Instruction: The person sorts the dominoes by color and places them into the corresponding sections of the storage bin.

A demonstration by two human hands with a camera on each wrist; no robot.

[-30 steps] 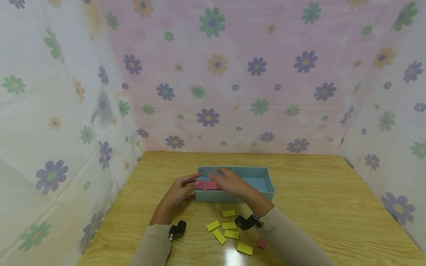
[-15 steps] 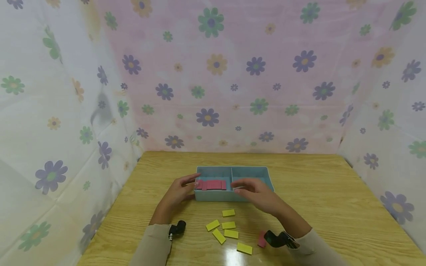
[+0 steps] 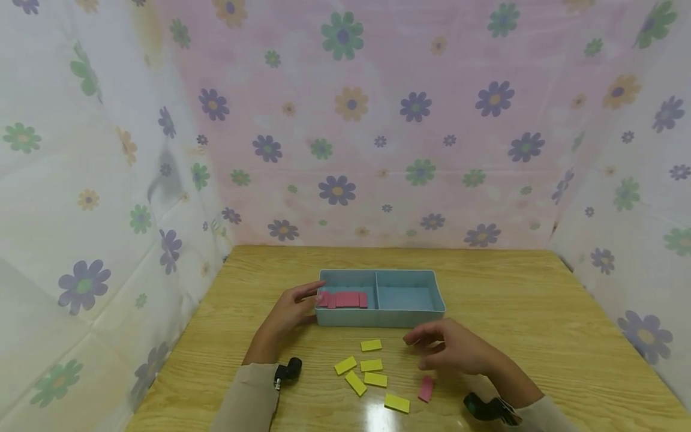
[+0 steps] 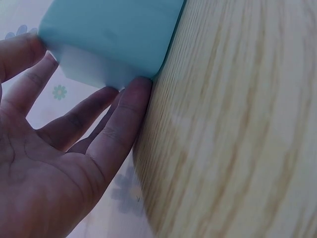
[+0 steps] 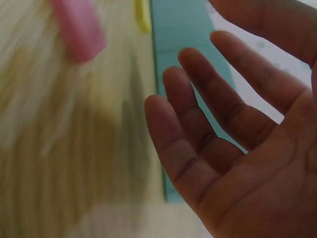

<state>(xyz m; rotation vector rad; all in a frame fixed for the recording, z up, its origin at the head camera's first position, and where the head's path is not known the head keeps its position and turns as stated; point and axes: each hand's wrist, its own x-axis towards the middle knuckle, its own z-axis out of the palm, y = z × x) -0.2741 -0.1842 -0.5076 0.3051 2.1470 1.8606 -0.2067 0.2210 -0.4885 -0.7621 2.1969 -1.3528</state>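
A light blue two-compartment box (image 3: 410, 319) stands on the wooden table. My left hand (image 3: 290, 313) rests its fingertips against the box's left end, seen also in the left wrist view, where the fingers reach the blue end wall (image 4: 114, 29). Pink blocks (image 3: 348, 299) lie in a row along the near side of the left compartment; the right one holds nothing. My right hand (image 3: 456, 348) hovers in front of the box's right corner, fingers loosely bent and holding nothing. Just below it, a single pink block (image 3: 426, 389) lies on the table.
Several yellow blocks (image 3: 371, 365) are scattered on the table in front of the box, left of the lone pink block. A flower-patterned cloth (image 3: 345, 150) walls in the back and both sides of the table (image 3: 502, 288).
My right hand has withdrawn from the left compartment, moving right and toward me out of the box. The lone pink block has come into full view. My left hand has stayed in place.
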